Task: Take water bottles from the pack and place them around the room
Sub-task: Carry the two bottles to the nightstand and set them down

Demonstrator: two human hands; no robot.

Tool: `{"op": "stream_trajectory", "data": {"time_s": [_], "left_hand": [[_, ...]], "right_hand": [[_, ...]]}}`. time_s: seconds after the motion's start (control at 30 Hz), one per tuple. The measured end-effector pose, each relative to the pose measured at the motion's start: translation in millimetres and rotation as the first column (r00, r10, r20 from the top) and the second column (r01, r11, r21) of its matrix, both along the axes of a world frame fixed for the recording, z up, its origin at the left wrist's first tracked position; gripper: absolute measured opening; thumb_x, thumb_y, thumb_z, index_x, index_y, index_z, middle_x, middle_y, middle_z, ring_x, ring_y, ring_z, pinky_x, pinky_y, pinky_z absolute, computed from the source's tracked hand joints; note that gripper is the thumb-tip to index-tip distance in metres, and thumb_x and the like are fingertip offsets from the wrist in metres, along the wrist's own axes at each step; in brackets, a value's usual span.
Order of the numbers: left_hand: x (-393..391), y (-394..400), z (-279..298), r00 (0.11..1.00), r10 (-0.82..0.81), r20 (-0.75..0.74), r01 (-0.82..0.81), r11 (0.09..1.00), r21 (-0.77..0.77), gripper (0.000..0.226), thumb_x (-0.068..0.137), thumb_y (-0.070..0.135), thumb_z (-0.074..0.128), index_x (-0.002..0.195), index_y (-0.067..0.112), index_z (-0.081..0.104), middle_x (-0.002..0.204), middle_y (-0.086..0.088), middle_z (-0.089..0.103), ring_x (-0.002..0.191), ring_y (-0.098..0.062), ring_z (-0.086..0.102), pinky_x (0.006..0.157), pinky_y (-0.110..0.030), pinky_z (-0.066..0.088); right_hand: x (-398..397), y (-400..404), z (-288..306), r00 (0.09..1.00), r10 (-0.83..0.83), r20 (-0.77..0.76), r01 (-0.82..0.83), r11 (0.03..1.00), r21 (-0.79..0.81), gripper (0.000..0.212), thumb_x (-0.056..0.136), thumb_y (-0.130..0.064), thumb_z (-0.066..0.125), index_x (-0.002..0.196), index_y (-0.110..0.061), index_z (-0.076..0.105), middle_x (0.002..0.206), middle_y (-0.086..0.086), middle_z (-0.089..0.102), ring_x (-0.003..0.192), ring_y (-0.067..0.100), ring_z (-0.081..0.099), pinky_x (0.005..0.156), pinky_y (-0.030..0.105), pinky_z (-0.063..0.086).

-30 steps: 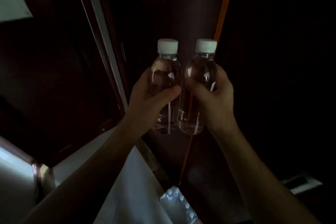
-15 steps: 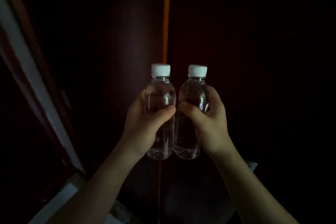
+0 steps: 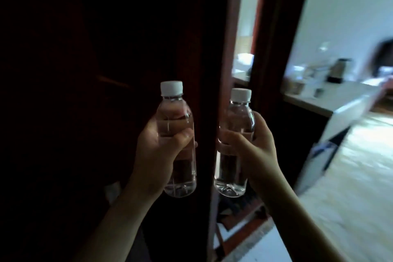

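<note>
I hold two clear water bottles with white caps upright in front of me. My left hand (image 3: 157, 151) is wrapped around the middle of the left bottle (image 3: 174, 110). My right hand (image 3: 251, 151) grips the right bottle (image 3: 238, 112) the same way. A small gap separates the two bottles. The pack is out of sight.
A dark wooden panel (image 3: 106, 49) fills the left half. A reddish door frame (image 3: 229, 49) runs down the middle, with a lit room beyond. At right stands a white counter (image 3: 331, 102) with a kettle (image 3: 338, 70) and small items. Pale floor (image 3: 350, 187) lies at lower right.
The view has swung right, away from the dark wood, and a bright room with a counter has come into sight. The bottles have moved slightly apart. Both hands keep their grip.
</note>
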State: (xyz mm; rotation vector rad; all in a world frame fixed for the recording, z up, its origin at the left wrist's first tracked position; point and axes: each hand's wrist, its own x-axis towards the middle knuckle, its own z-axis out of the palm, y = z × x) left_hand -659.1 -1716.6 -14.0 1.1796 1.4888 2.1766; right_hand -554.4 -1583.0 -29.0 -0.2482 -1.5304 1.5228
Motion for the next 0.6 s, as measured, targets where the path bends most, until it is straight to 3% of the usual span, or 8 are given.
{"op": "stream_trajectory", "data": {"time_s": [0.07, 0.13, 0.23, 0.33, 0.43, 0.5, 0.6], "left_hand": [[35.3, 61.5, 2.2, 0.985, -0.169, 0.037, 0.168, 0.985, 0.036, 0.032, 0.067, 0.018, 0.07, 0.097, 0.026, 0.064, 0.08, -0.008, 0.057, 0.067, -0.031, 0.055, 0.054, -0.025, 0.053], [75.0, 122.9, 1.3, 0.946, -0.317, 0.067, 0.314, 0.948, 0.06, 0.037, 0.064, 0.024, 0.07, 0.101, 0.023, 0.064, 0.081, -0.01, 0.05, 0.067, -0.031, 0.048, 0.052, -0.026, 0.046], [138.0, 202.5, -1.5, 0.913, -0.4, 0.079, 0.398, 0.917, 0.031, 0.052, 0.06, 0.023, 0.075, 0.108, 0.009, 0.06, 0.072, -0.005, 0.064, 0.057, -0.025, 0.062, 0.051, -0.029, 0.053], [207.4, 270.8, -5.6, 0.853, -0.513, 0.097, 0.511, 0.858, 0.048, 0.051, 0.055, 0.026, 0.076, 0.104, 0.018, 0.064, 0.073, 0.001, 0.07, 0.06, -0.021, 0.068, 0.053, -0.029, 0.058], [269.1, 327.6, -7.7, 0.77, -0.63, 0.1, 0.627, 0.777, 0.066, 0.044, 0.054, 0.03, 0.077, 0.098, 0.026, 0.071, 0.076, 0.0, 0.07, 0.064, -0.026, 0.067, 0.054, -0.031, 0.058], [303.7, 359.1, -6.4, 0.72, -0.689, 0.087, 0.688, 0.724, 0.041, 0.04, 0.054, 0.033, 0.078, 0.094, 0.032, 0.072, 0.079, -0.003, 0.073, 0.066, -0.025, 0.069, 0.054, -0.03, 0.058], [345.9, 399.8, -2.1, 0.661, -0.746, 0.076, 0.748, 0.664, 0.009, 0.053, 0.055, 0.035, 0.078, 0.105, 0.021, 0.068, 0.093, -0.016, 0.074, 0.07, -0.026, 0.073, 0.057, -0.031, 0.058]], "right_hand": [[51.3, 47.4, -1.8, 0.99, -0.142, -0.011, 0.142, 0.989, -0.031, 0.031, 0.068, -0.004, 0.07, 0.094, -0.02, 0.062, 0.072, -0.005, 0.065, 0.066, 0.015, 0.063, 0.058, 0.04, 0.057], [109.0, 92.6, -1.5, 0.957, -0.29, -0.012, 0.29, 0.956, -0.039, 0.035, 0.067, -0.005, 0.07, 0.1, -0.015, 0.062, 0.076, -0.001, 0.065, 0.068, 0.017, 0.063, 0.057, 0.039, 0.057], [195.2, 147.7, 1.7, 0.89, -0.456, -0.026, 0.455, 0.89, -0.042, 0.044, 0.066, -0.008, 0.069, 0.109, -0.005, 0.057, 0.083, 0.007, 0.063, 0.067, 0.014, 0.066, 0.053, 0.033, 0.058], [276.1, 188.9, 6.6, 0.816, -0.576, -0.056, 0.574, 0.817, -0.043, 0.05, 0.063, -0.01, 0.071, 0.111, -0.006, 0.056, 0.087, 0.007, 0.062, 0.063, 0.009, 0.067, 0.05, 0.025, 0.055], [342.2, 219.7, 9.9, 0.727, -0.684, -0.064, 0.685, 0.729, -0.015, 0.038, 0.065, -0.011, 0.07, 0.1, -0.016, 0.057, 0.086, 0.005, 0.062, 0.062, 0.008, 0.067, 0.048, 0.023, 0.054], [377.4, 234.3, 12.7, 0.674, -0.737, -0.054, 0.738, 0.675, -0.001, 0.032, 0.066, -0.011, 0.068, 0.096, -0.018, 0.057, 0.092, 0.007, 0.063, 0.063, 0.008, 0.067, 0.049, 0.023, 0.054], [418.3, 256.6, 15.2, 0.595, -0.803, -0.027, 0.803, 0.595, 0.025, 0.039, 0.061, -0.021, 0.075, 0.097, -0.023, 0.059, 0.097, 0.006, 0.064, 0.068, 0.009, 0.069, 0.051, 0.025, 0.056]]}}
